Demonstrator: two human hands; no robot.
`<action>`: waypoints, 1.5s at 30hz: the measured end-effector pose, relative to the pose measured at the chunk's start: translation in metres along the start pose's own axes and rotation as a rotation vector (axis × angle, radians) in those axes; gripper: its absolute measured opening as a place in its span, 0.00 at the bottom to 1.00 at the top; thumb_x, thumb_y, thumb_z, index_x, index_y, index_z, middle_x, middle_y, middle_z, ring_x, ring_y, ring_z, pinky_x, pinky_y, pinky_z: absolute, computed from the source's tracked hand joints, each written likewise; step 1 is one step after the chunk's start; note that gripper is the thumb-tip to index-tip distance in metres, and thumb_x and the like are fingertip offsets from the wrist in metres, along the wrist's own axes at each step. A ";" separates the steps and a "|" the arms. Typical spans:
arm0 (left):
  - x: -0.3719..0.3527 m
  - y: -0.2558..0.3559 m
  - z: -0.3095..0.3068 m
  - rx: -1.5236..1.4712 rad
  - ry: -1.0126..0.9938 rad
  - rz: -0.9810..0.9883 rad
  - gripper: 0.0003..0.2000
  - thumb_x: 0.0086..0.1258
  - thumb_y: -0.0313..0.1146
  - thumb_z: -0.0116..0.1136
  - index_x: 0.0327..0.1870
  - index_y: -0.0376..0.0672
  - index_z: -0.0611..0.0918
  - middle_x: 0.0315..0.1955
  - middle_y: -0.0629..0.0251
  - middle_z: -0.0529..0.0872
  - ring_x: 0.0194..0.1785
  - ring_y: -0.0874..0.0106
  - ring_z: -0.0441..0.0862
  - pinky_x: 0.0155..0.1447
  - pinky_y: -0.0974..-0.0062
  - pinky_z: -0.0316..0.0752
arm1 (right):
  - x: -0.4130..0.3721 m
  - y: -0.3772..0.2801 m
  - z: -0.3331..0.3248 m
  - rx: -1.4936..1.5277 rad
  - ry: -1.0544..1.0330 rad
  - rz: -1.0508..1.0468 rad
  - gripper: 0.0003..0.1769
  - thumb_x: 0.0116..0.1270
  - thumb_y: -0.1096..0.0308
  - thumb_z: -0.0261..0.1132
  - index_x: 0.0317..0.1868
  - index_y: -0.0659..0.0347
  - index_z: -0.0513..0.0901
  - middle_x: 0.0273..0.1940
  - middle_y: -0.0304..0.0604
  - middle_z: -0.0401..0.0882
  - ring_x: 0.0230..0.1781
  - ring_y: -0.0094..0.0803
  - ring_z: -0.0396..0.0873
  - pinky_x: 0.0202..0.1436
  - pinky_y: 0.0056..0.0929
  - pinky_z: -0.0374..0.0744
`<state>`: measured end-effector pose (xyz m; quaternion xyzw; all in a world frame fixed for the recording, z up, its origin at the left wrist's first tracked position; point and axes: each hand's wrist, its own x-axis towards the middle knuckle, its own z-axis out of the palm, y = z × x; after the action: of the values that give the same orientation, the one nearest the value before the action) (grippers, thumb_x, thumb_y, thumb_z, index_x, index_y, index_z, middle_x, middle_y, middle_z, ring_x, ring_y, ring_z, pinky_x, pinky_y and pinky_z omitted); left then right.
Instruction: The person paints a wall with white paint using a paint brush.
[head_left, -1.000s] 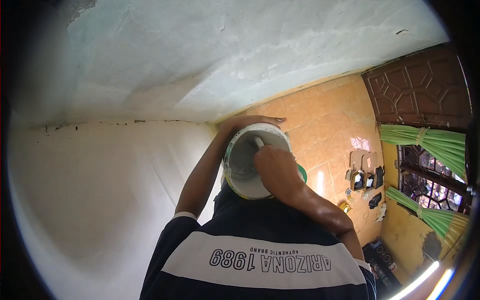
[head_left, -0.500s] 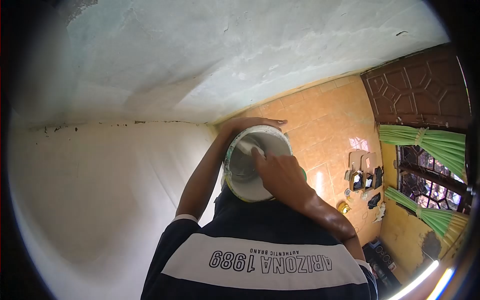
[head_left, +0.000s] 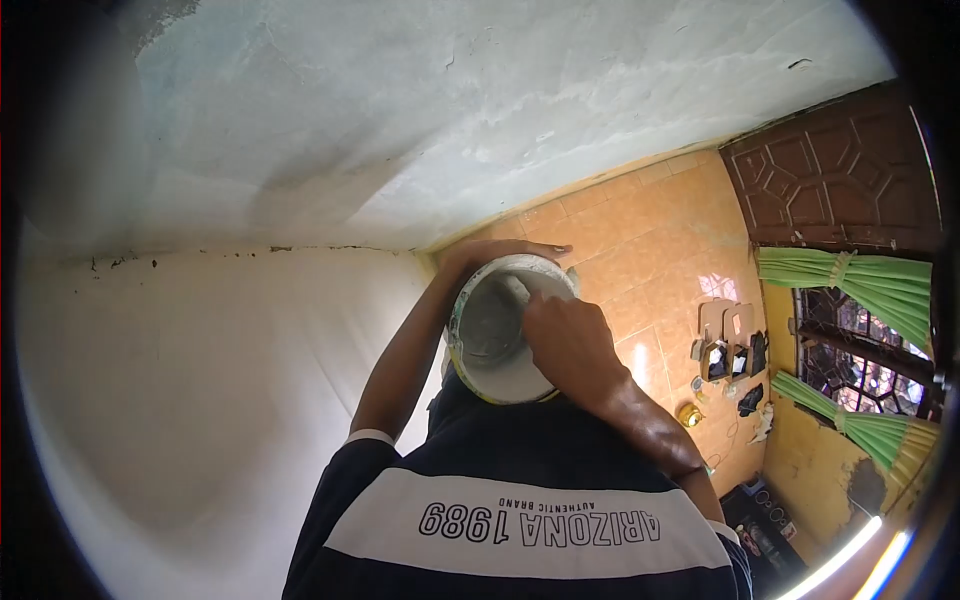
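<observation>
A white bucket (head_left: 500, 388) with a smeared rim is held against my body, its mouth turned up toward me. Grey-white paste (head_left: 492, 322) coats the inside. My left hand (head_left: 515, 250) wraps around the far side of the bucket, fingers lying along the outside just under the rim. Reaching over the right side of the rim, my right hand (head_left: 572, 335) is closed, with its fingertips inside the bucket. A pale, narrow shape shows by those fingertips; I cannot make out what it is.
A patchy pale wall (head_left: 480, 150) rises ahead, and a white wall (head_left: 200, 380) stands at left. Orange floor tiles (head_left: 640, 250) lie to the right. Farther off are cardboard boxes (head_left: 715, 360), a golden pot (head_left: 690, 415), a brown door (head_left: 835, 165) and a window with green curtains (head_left: 845, 290).
My right hand has shifted slightly right and its fingertips have moved toward the far rim inside the bucket. My left hand stays around the bucket, which has barely moved.
</observation>
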<state>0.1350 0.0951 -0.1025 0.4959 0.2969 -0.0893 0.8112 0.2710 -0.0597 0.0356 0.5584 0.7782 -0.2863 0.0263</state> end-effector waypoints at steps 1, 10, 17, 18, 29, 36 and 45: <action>0.000 -0.002 0.000 0.011 -0.003 0.004 0.25 0.89 0.45 0.56 0.78 0.39 0.80 0.86 0.58 0.69 0.88 0.70 0.63 0.88 0.74 0.61 | 0.004 -0.002 0.008 -0.018 0.041 0.008 0.08 0.64 0.77 0.69 0.40 0.67 0.93 0.37 0.58 0.91 0.39 0.52 0.94 0.40 0.47 0.90; 0.047 -0.101 -0.046 0.353 -0.258 0.519 0.24 0.88 0.37 0.55 0.79 0.39 0.79 0.90 0.56 0.61 0.93 0.65 0.52 0.93 0.69 0.53 | 0.016 0.030 0.011 -0.053 -0.037 -0.135 0.06 0.65 0.71 0.70 0.34 0.57 0.94 0.34 0.49 0.92 0.39 0.46 0.94 0.42 0.47 0.89; 0.012 -0.047 -0.008 -0.126 -0.179 0.143 0.25 0.91 0.44 0.54 0.81 0.40 0.77 0.87 0.60 0.68 0.90 0.67 0.61 0.91 0.71 0.59 | 0.019 0.008 0.013 -0.097 -0.028 -0.183 0.06 0.63 0.73 0.70 0.33 0.58 0.94 0.32 0.52 0.92 0.38 0.47 0.94 0.41 0.45 0.88; 0.012 -0.044 -0.004 -0.139 -0.157 0.103 0.25 0.91 0.43 0.53 0.81 0.40 0.77 0.87 0.61 0.67 0.90 0.67 0.61 0.91 0.71 0.58 | 0.016 0.004 0.018 -0.124 -0.113 -0.267 0.06 0.63 0.72 0.70 0.34 0.57 0.94 0.33 0.51 0.93 0.38 0.46 0.94 0.40 0.44 0.89; 0.031 -0.077 -0.014 -0.330 -0.140 0.028 0.29 0.91 0.47 0.53 0.85 0.41 0.72 0.85 0.63 0.72 0.88 0.72 0.65 0.89 0.72 0.62 | 0.039 0.027 -0.004 0.237 -0.196 -0.362 0.07 0.68 0.71 0.67 0.37 0.63 0.92 0.34 0.60 0.88 0.43 0.58 0.90 0.50 0.55 0.85; 0.013 -0.060 -0.007 -0.174 -0.139 0.144 0.28 0.91 0.48 0.54 0.82 0.41 0.76 0.82 0.60 0.75 0.87 0.71 0.67 0.89 0.71 0.63 | 0.027 0.012 0.010 -0.057 -0.225 -0.301 0.05 0.61 0.72 0.73 0.35 0.59 0.95 0.39 0.52 0.94 0.41 0.51 0.93 0.48 0.49 0.89; -0.016 -0.004 0.029 -0.345 0.069 -0.172 0.32 0.82 0.54 0.68 0.80 0.47 0.80 0.72 0.61 0.84 0.73 0.73 0.81 0.80 0.71 0.75 | 0.010 0.015 -0.013 0.073 -0.006 -0.200 0.07 0.64 0.76 0.67 0.36 0.64 0.92 0.34 0.59 0.90 0.40 0.56 0.92 0.46 0.51 0.87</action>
<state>0.1313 0.0658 -0.0869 0.3250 0.3767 -0.0888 0.8629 0.2844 -0.0416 0.0365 0.4777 0.8189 -0.3173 -0.0204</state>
